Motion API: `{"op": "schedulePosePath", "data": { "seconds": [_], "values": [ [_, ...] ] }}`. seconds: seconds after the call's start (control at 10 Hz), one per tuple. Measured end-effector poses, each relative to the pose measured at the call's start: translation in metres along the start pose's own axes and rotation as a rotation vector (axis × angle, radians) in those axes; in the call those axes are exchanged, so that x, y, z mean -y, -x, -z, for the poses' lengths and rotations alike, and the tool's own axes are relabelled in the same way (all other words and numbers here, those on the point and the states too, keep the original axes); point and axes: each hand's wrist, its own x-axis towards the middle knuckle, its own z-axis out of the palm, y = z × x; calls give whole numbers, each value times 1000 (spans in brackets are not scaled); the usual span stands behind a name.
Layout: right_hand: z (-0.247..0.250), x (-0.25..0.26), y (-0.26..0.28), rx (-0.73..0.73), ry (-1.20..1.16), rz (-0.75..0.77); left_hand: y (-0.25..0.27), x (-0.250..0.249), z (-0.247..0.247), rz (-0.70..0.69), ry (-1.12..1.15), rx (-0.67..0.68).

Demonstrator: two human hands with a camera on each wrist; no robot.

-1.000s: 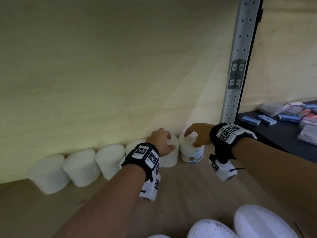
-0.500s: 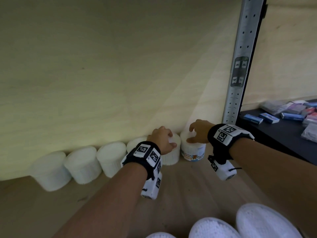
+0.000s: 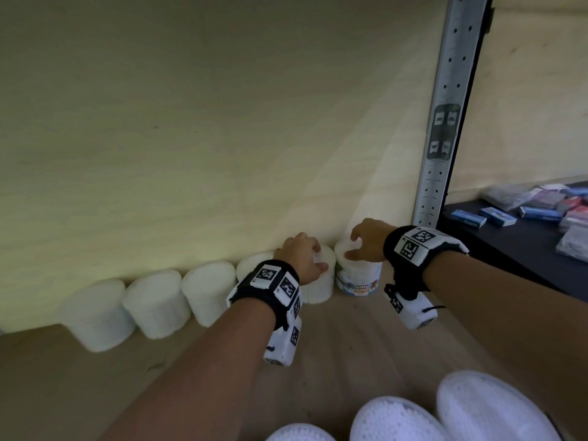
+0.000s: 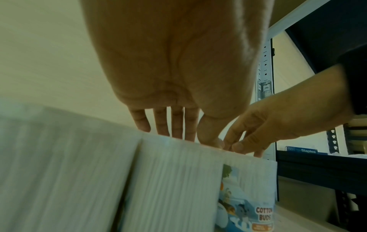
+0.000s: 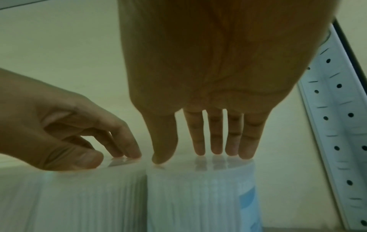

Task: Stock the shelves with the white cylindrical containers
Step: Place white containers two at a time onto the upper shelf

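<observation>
both my forearms reach forward, side by side, wrists banded. left hand (image 3: 300, 256) palm down, fingers (image 4: 164, 124) extended downward with tips touching a surface, thumb alongside. right hand (image 3: 366, 240) palm down too, fingers (image 5: 215, 138) straight and slightly spread, tips pressing down. the two hands nearly touching.

Hidden, cropped and blurred parts

The left hand (image 3: 302, 257) covers most of one container's (image 3: 321, 281) lid. Three white tubs (image 3: 394, 420) are cut off by the head view's bottom edge. The small boxes (image 3: 498, 216) on the dark shelf (image 3: 509, 249) are too small to read. The leftmost containers (image 4: 59, 172) blur in the left wrist view.
</observation>
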Motion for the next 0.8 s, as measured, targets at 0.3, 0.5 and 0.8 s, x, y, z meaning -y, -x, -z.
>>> {"op": "schedulePosePath", "data": {
  "seconds": [0.3,0.5,0.8],
  "values": [
    [-1,-1,-2,26,-3,16,0,-1,1,-2,-13,3],
    [0,-3,0,35,19,54,0,-2,2,3,-14,5],
    [0,-4,0,20,36,76,0,-3,2,-1,-28,3]
  ]
}}
